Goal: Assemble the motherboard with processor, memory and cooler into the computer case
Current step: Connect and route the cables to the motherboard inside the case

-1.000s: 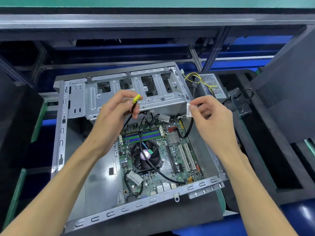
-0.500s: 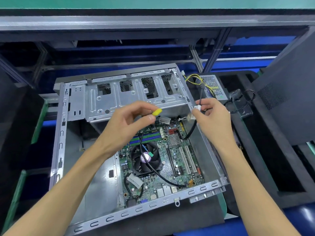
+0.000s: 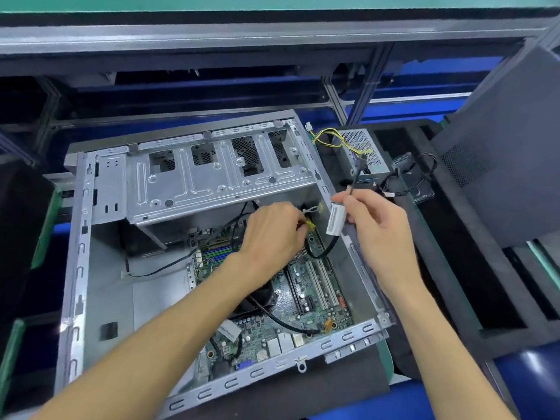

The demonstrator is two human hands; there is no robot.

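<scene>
left hand [image 3: 272, 234]: pinches yellow connector [image 3: 309, 224] over motherboard [image 3: 306, 301] | right hand [image 3: 378, 228]: pinches black cable [image 3: 353, 184]

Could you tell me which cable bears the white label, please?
The black cable in the right hand; the left hand's cable ends in a yellow connector.

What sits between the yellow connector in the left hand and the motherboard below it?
Nothing visible. The left hand pinches the yellow connector just above the motherboard at its far right corner. The socket itself is hidden by the hand. The right hand holds the black cable aside by the case wall.
</scene>
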